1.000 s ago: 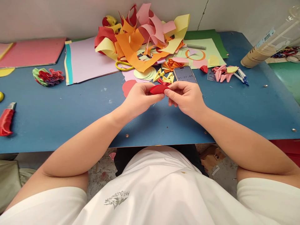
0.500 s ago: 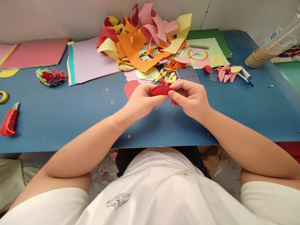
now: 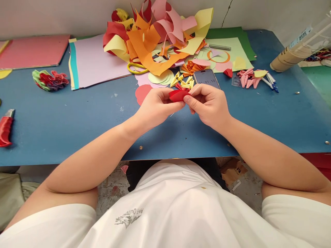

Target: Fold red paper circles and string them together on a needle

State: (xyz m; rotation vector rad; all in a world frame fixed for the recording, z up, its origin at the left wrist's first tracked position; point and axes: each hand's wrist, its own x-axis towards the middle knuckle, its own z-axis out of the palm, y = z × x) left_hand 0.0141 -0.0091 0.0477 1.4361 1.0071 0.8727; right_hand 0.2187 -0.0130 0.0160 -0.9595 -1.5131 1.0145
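A red-handled tool is cut off at the left edge of the blue surface. Just above the surface, the left hand and right hand both pinch a folded red paper, and their fingers hide its ends. The right hand covers the near edge of a phone whose screen is blurred.

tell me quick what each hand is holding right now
Left hand: closed, pinching the folded red paper piece.
Right hand: closed, fingertips pinching the right end of the folded red paper piece.
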